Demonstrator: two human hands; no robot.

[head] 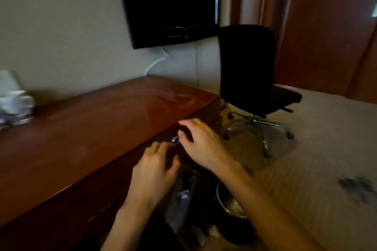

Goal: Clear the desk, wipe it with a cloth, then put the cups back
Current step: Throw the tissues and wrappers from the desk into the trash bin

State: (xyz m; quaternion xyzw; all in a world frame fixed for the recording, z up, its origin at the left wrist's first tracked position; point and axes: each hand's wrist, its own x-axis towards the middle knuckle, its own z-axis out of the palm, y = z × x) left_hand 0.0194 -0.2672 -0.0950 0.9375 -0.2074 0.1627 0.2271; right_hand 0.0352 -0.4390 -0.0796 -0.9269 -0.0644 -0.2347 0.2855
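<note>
- Cups [17, 101] seen at far left of the desk [91, 128], against the wall, blurred; white, probably ceramic, grouped on what looks like a metal tray [14, 121]. Exact count cannot be told.
- Handling judged: cups rigid, fragile, smooth-glazed so a bit slippery; moderate weight. Best taken by the handle or around the body, 1 at a time, or the tray lifted by its rim with both hands.
- Desk top shown as glossy reddish-brown wood with faint streaks near the right end; hard and slick, so cups are likely to slide if pushed.
- Left hand [155, 171] held at the desk's front edge, fingers loosely spread and slightly bent, nothing gripped.
- Small shiny metal knob [175, 139] seen on the desk front, between the 2 hands; probably a drawer pull.
- Right hand [201, 142] positioned just right of the knob, fingers relaxed and extended, thumb near the knob; contact cannot be told. Nothing held.
- No cloth clearly identified; dark crumpled material [183, 199] below the hands too blurred to name.
- Metal bin [230, 204] seen on the floor under the right forearm.
- Black office chair [251, 71] stands at the desk's right end; TV [169, 2] mounted above.
</note>
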